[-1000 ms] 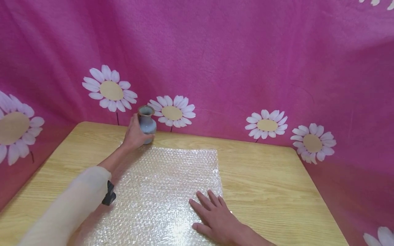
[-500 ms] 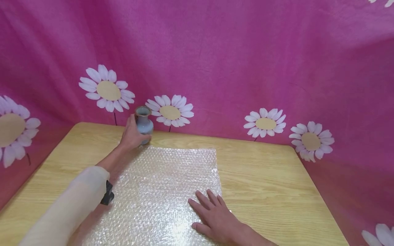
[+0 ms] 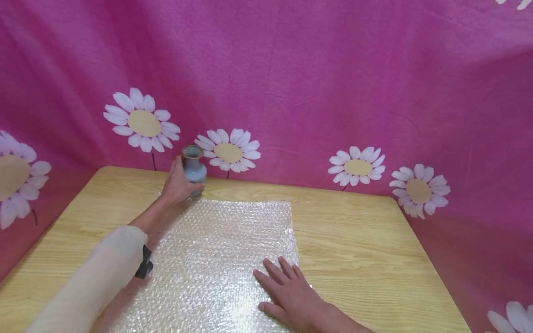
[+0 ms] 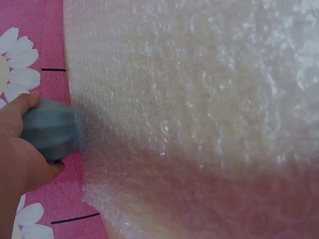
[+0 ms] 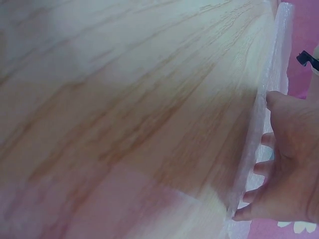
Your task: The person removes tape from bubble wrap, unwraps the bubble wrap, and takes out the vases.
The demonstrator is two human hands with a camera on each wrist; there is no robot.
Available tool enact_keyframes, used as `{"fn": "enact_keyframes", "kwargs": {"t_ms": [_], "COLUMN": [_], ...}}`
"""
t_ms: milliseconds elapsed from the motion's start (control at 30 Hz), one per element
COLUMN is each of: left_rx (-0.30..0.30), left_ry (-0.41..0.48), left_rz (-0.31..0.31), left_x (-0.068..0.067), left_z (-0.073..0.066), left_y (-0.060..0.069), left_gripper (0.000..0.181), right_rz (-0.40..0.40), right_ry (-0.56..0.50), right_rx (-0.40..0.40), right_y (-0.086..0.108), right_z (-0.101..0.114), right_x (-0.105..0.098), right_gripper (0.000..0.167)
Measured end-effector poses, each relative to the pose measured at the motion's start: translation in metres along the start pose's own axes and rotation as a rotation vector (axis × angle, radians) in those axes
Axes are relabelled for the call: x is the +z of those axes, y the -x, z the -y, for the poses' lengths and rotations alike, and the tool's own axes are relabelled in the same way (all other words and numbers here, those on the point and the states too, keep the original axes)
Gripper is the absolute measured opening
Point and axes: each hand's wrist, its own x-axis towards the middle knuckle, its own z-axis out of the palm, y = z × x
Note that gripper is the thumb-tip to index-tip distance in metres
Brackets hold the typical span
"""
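A small grey-blue vase (image 3: 195, 172) with a brown rim stands upright near the table's far edge. My left hand (image 3: 178, 182) grips it from the left side, thumb in front. In the left wrist view the vase's fluted lower body (image 4: 52, 130) shows between thumb and fingers, its base at the edge of the bubble wrap (image 4: 189, 89). That clear sheet of bubble wrap (image 3: 216, 245) lies flat across the table's left half. My right hand (image 3: 291, 296) rests on its right edge with fingers spread and straight; the right wrist view shows this hand (image 5: 294, 154) along the sheet's edge.
The light wooden table (image 3: 354, 249) extends to the right of the sheet. A magenta cloth (image 3: 291, 83) printed with white daisies hangs behind and at both sides. A black strap mount (image 3: 144, 262) sits on the left wrist.
The head view has shifted slightly, so the scene sits a little differently in it. Both hands, the vase and the bubble wrap otherwise keep nearly the same places.
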Motion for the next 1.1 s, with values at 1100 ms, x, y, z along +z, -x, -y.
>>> {"fn": "enact_keyframes", "kwargs": {"t_ms": [1100], "left_rx": [0.07], "left_ry": [0.088], "left_rz": [0.063], "left_x": [-0.009], "left_z": [0.014], "left_y": [-0.004], "left_gripper": [0.103], "right_rz": [-0.013], "right_ry": [0.008], "right_rx": [0.002], "right_y": [0.001], "right_z": [0.0], "right_x": [0.002], "right_gripper": [0.064]}}
